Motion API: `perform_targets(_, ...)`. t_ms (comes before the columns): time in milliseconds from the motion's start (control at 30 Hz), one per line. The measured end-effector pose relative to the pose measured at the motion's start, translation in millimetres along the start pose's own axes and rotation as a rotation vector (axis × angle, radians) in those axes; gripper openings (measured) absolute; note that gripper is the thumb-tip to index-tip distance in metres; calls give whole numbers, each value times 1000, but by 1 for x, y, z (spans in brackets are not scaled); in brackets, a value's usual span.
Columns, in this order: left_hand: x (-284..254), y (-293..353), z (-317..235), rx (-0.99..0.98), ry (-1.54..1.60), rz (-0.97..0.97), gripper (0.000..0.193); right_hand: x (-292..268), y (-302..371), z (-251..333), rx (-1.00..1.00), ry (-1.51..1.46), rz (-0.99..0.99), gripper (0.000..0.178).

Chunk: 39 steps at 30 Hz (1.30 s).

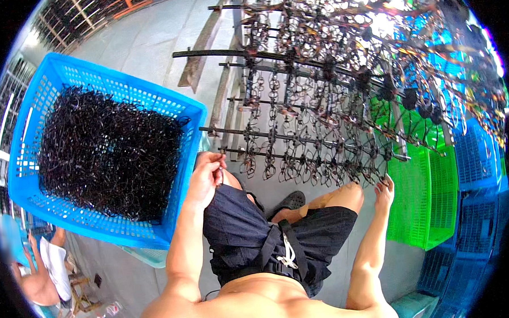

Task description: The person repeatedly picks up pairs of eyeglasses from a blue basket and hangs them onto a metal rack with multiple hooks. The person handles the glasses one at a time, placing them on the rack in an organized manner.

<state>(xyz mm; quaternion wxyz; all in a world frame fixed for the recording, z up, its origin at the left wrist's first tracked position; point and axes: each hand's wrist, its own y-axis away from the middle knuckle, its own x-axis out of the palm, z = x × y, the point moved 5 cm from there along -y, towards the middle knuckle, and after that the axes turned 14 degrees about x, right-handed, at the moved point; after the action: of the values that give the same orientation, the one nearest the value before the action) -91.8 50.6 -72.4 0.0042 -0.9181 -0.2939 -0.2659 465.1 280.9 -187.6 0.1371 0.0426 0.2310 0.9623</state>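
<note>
Black rods point(230, 131) with dark loops point(307, 169) reach ahead between my left hand point(208, 171), bunched near a rod end, and right hand point(384, 193), curled by the loops; I can't tell what they pinch.

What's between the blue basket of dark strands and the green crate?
The head view shows the left hand, dark rods hung with loops, and right hand.

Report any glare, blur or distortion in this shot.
In the head view, white glare washes out patches behind the rack; in the head view, the hanging pieces at upper right look smeared; in the head view, the fisheye blacks out the corners and bends the blue crates at right.
</note>
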Motion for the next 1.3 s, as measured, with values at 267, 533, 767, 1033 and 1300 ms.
perform_targets(267,24,29,1,136,-155,51,18,87,146,66,-686,562,-595,37)
perform_targets(533,61,45,22,203,-249,171,16,308,310,-1,59,392,982,25)
perform_targets(767,-65,-24,-61,311,-1730,-120,32,348,287,2,58,135,786,26)
perform_targets(1033,-180,-35,-28,-167,-2024,-32,54,383,277,-14,186,179,730,36)
perform_targets(1300,-144,-24,-99,470,-1813,-312,51,382,288,-11,164,211,705,32)
